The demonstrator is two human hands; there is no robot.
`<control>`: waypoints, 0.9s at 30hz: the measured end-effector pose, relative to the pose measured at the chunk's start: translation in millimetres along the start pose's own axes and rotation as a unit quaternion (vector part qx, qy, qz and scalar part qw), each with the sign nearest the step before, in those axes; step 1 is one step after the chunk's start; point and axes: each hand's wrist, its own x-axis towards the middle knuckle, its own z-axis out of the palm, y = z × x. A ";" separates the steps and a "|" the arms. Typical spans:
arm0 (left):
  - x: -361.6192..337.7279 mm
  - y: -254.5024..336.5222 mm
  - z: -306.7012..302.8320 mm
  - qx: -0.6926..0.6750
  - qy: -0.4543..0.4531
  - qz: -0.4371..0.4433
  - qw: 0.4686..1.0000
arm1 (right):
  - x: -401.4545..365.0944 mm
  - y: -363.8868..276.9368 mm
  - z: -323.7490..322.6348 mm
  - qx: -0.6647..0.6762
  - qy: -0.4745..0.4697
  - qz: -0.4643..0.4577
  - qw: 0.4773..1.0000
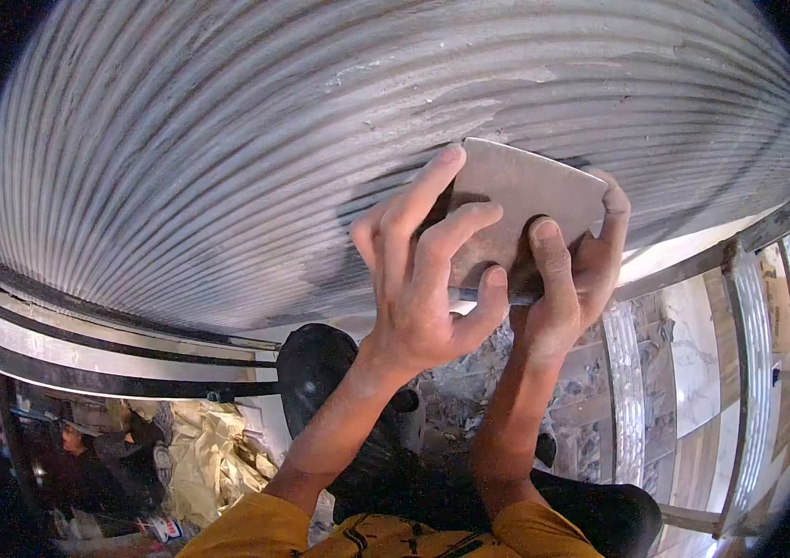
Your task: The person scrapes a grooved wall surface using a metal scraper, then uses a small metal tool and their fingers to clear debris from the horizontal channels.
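A flat metal plate (535,186) with a pale straight top edge is held in front of a grey ribbed curved surface (255,139). My left hand (428,265) grips its left side, with fingertips on the upper left corner and face and the thumb at the lower edge. On the right side my right hand (572,265) has its thumb on the face and its fingers round behind the right edge. Pale dust covers both hands. Smooth grey patches show among the ribs near the plate. Whether the plate touches the ribs is unclear.
Crumpled gold-coloured sheeting (214,456) lies at the lower left, near people in dark clothes (102,465). Debris (460,391) covers the floor between my legs. A metal ladder-like frame (749,372) stands at the right over patterned tiles (693,363). Dark rails run along the left.
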 end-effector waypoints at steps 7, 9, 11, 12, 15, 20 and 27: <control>1.3 -4.9 -3.1 -0.018 0.031 0.013 0.999 | -4.8 10.4 6.2 0.057 0.000 0.018 0.998; 0.5 -5.4 -3.2 -0.023 0.029 0.015 0.999 | -6.8 11.3 8.7 0.063 0.000 0.016 0.998; -2.8 -6.0 0.2 -0.108 0.072 0.004 0.992 | -12.6 8.3 15.6 0.086 0.027 0.043 0.995; -2.2 -5.0 -0.4 -0.108 0.072 0.004 0.992 | -16.5 9.6 19.6 0.086 0.027 0.042 0.995; -1.3 0.9 -0.6 -0.207 0.126 -0.051 0.969 | -31.7 12.1 32.0 0.148 0.065 0.076 0.984; -5.8 12.5 -10.1 -0.232 0.159 -0.151 0.948 | -40.6 4.2 53.2 0.108 0.103 0.066 0.987; -6.0 17.2 -15.4 -0.241 0.135 -0.252 0.927 | -44.5 4.9 54.2 0.059 0.086 0.084 0.991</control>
